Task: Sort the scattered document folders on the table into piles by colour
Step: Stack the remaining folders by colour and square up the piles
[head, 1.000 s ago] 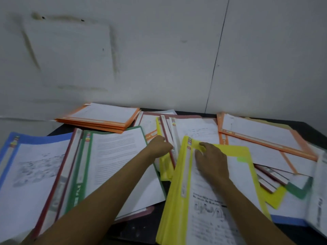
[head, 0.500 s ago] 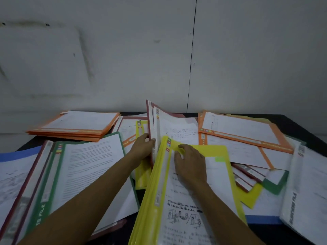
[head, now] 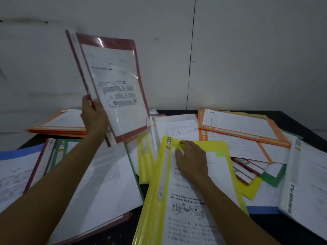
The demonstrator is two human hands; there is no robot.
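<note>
**Red folder lifted above the scatter**

While the left hand (head: 93, 117) grips a red folder (head: 113, 85) by its lower spine edge, it stands almost upright in the air above the dark surface (head: 292, 119) — clear cover glaring, print blurred. Flat and open, the right hand (head: 192, 160) presses on a yellow folder (head: 177, 200), gripping nothing. An orange pile (head: 58, 128) lies far left — partly hidden behind the raised arm.
</note>
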